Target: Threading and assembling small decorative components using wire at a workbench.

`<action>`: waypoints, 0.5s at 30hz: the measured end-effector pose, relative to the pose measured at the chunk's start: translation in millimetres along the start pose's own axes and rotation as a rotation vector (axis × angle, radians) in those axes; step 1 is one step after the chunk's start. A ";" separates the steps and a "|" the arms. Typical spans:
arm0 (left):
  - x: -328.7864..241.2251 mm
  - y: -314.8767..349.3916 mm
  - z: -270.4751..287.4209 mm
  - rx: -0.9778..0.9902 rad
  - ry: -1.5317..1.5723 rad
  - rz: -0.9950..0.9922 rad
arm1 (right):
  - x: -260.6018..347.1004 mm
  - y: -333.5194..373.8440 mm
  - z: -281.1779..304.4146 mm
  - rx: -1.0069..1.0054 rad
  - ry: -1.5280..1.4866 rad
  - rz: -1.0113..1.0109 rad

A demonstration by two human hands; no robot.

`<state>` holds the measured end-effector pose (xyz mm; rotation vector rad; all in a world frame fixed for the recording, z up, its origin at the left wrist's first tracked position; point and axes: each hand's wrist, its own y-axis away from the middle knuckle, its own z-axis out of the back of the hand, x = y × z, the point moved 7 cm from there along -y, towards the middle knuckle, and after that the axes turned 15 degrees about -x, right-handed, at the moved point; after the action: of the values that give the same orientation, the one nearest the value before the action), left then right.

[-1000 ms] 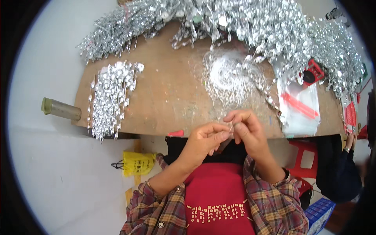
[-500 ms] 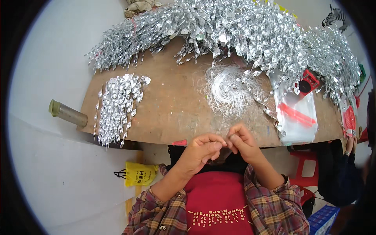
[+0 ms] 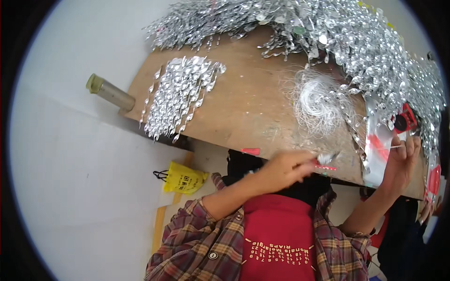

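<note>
My left hand [image 3: 291, 169] is closed near the front edge of the table, smeared by motion. At its fingertips is a small blurred silver-and-red thing [image 3: 325, 162], whose kind I cannot make out. My right hand [image 3: 402, 161] is raised at the right with its fingers curled, pinching a thin white thread [image 3: 388, 147]. Behind and between the hands lies a loose coil of clear-white thread [image 3: 318, 105]. A strand of silver twisted pendants [image 3: 358, 138] hangs from the heap down beside the coil.
A large heap of silver twisted pendants [image 3: 365, 47] covers the back of the wooden table [image 3: 243, 100]. Strands of them [image 3: 178, 96] lie at the left by a metal tube [image 3: 115, 93]. A red device [image 3: 407, 119] and plastic bags [image 3: 373, 164] are at the right. A yellow bag [image 3: 186, 178] sits below.
My hands, together at the fingertips before, are now apart: the right has gone up and right with the thread. A silver-and-red thing shows at my left hand. The whole view has shifted.
</note>
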<state>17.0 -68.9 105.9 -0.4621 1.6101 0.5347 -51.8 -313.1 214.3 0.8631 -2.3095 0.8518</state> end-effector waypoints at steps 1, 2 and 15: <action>-11.6 1.4 25.2 -0.192 -0.140 -0.083 | -8.0 -1.2 9.6 -0.008 0.003 -0.040; -25.9 5.9 47.9 -0.363 -0.272 -0.171 | -13.5 -0.2 16.0 -0.005 -0.004 -0.047; -34.9 36.8 256.2 -1.171 -1.068 -0.183 | -145.0 57.8 -8.6 0.066 0.754 -0.325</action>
<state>205.3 111.2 123.5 -0.9417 0.1055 1.2904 4.6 -217.4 104.2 0.7449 -1.4539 0.9099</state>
